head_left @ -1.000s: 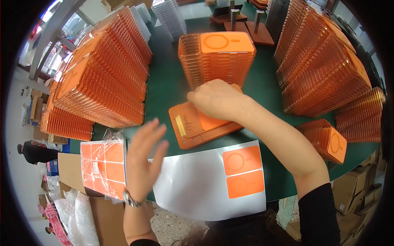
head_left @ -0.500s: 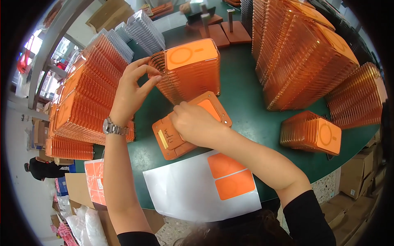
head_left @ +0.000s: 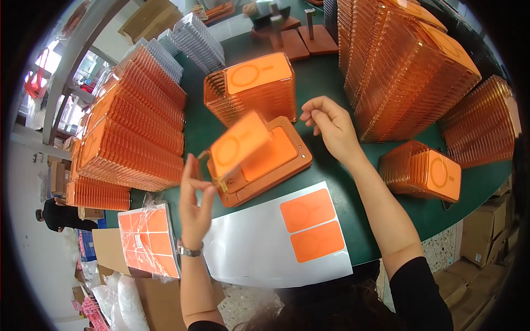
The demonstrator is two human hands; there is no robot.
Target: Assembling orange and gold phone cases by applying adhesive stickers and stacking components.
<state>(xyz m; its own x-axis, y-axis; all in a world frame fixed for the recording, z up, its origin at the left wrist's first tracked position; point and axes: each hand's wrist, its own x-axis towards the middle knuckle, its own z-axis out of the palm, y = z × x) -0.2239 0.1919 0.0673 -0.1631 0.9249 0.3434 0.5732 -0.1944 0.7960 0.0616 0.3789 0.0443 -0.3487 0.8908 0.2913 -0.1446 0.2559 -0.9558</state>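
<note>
My left hand, a metal watch on its wrist, has its thumb and fingers at the lower-left end of a clear orange phone case. This case is tilted, blurred by motion and raised over a brown jig; the exact grip is partly hidden. An orange panel shows in the jig's recess. To the right of the jig, my right hand hangs in the air, fingers loosely bent and apart, holding nothing. Just behind the jig is a stack of the same cases.
Tall stacks of orange cases stand at left and right, with a smaller stack at right. A backing sheet with two orange stickers lies in front. A plastic-wrapped sticker pack sits at the table's left edge.
My left hand has come down from the case stack to the jig's left side, with a case now tilted there. My right hand has lifted off the jig and swung right.
</note>
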